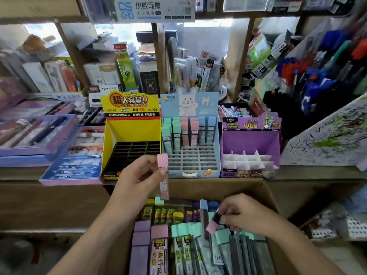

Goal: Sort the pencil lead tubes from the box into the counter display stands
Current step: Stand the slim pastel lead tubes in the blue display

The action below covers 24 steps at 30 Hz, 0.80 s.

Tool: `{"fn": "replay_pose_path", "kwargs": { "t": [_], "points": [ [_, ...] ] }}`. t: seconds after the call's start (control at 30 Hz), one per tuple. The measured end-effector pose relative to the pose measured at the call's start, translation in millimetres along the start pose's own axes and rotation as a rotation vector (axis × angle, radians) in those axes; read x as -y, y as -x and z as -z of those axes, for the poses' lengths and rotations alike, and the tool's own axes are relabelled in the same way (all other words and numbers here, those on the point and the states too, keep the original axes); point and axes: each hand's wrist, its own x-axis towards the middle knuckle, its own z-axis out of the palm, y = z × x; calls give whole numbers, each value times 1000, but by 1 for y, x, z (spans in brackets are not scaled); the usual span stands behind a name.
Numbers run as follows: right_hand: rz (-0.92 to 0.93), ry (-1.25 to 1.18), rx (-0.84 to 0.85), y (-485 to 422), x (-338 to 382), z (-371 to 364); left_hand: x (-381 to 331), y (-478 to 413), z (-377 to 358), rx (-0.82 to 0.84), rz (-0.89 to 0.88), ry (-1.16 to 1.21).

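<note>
Three display stands (190,161) stood on the tabletop (317,171) just beyond the left hand (137,175), which pinched one pink-capped tube (164,187) upright. Nearer, the right hand (246,215) pinched a second pink tube (212,227) inside the box (208,187).

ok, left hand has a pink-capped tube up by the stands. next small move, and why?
Probably lower the pink tube in the left hand into an empty slot of the blue stand, just in front of the pink tubes standing there. Its cap matches them, and those slots look free.
</note>
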Motion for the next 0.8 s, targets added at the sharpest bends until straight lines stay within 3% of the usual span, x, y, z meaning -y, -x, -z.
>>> {"fn": "replay_pose_path", "kwargs": {
  "t": [0.33,0.8],
  "points": [
    [-50,-31,37,-4,-11,0,-22,-67,-17,-47,-106,-126],
    [-44,-53,30,-6,-20,-2,-19,-114,-55,-156,-166,-588]
  ]
}}
